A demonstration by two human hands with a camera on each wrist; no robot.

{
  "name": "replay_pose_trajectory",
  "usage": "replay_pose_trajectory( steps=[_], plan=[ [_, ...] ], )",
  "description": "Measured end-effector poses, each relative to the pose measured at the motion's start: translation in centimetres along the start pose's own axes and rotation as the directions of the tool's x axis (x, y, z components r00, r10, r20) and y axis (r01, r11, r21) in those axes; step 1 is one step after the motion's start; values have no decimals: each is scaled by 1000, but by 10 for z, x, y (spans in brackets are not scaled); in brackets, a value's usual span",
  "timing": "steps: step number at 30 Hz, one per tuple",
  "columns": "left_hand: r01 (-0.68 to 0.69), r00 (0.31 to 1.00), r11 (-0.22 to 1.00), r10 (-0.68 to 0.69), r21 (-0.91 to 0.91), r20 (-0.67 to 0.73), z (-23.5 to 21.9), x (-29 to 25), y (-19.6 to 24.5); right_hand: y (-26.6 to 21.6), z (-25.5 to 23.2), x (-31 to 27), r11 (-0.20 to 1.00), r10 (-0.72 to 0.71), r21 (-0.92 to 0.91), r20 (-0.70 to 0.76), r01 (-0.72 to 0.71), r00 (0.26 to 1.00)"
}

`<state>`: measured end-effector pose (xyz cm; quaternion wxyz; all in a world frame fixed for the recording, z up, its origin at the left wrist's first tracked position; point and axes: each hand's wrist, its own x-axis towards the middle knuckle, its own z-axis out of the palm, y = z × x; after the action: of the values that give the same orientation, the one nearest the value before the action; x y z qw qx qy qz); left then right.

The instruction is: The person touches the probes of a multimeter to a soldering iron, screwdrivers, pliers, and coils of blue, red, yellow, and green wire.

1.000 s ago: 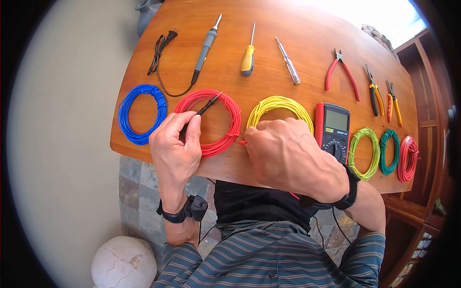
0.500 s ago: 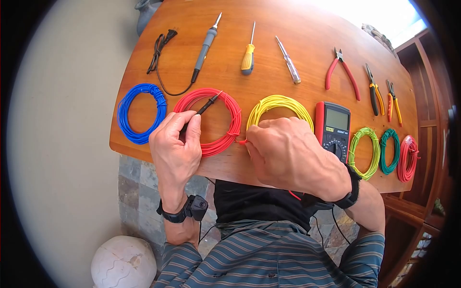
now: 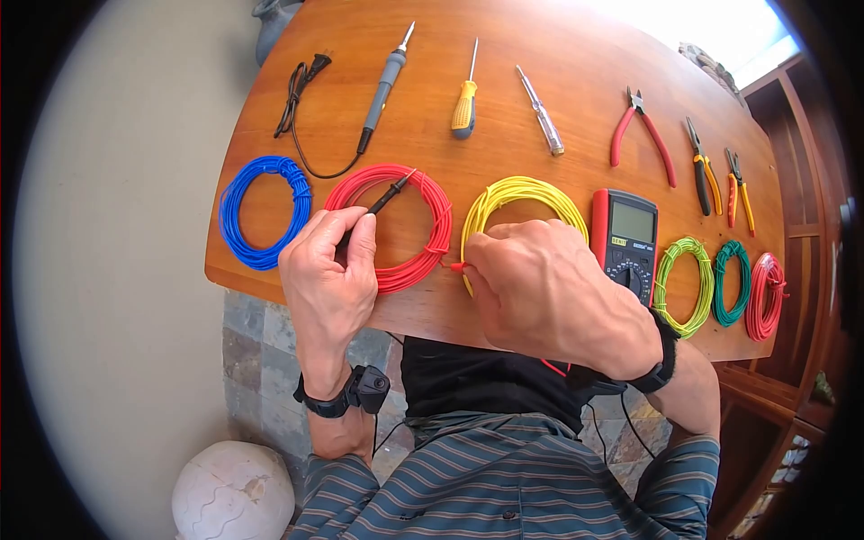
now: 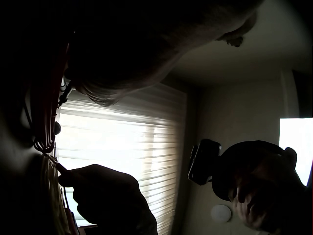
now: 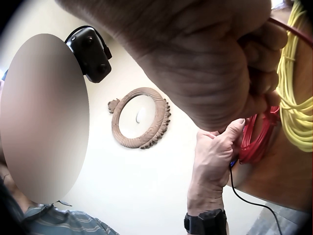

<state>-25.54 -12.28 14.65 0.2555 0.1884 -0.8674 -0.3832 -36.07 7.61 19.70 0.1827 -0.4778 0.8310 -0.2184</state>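
Note:
In the head view my left hand [image 3: 326, 274] pinches a black test probe [image 3: 389, 197] between thumb and fingers. Its metal tip lies over the upper right of a red wire coil [image 3: 438, 216]. My right hand [image 3: 562, 292] grips a red test probe [image 3: 459, 267], mostly hidden under the fingers; its tip is right at the coil's lower right side. That hand covers the lower part of a yellow wire coil [image 3: 522, 187]. Beside it lies a red and black multimeter [image 3: 632, 223], its lower end partly hidden. The right wrist view shows the red lead [image 5: 293, 30] running from the right hand.
A blue wire coil [image 3: 231, 211] lies at left. Further back are a soldering iron [image 3: 385, 90], a screwdriver [image 3: 464, 108], a tester screwdriver [image 3: 542, 115] and red-handled cutters [image 3: 621, 135]. Pliers [image 3: 700, 180] and smaller coils, including a dark green coil [image 3: 719, 283], lie at right.
Both hands stay on their probes. The right hand has shifted very slightly to the right, and a little more of the red probe shows.

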Motion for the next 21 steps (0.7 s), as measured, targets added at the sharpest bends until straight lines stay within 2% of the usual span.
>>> replay_pose_trajectory(
  steps=[21],
  plan=[
    [29, 999, 1000, -30, 6, 19, -1, -1, 0, -3, 1, 1, 999, 27, 22, -11, -26, 1000]
  ],
)
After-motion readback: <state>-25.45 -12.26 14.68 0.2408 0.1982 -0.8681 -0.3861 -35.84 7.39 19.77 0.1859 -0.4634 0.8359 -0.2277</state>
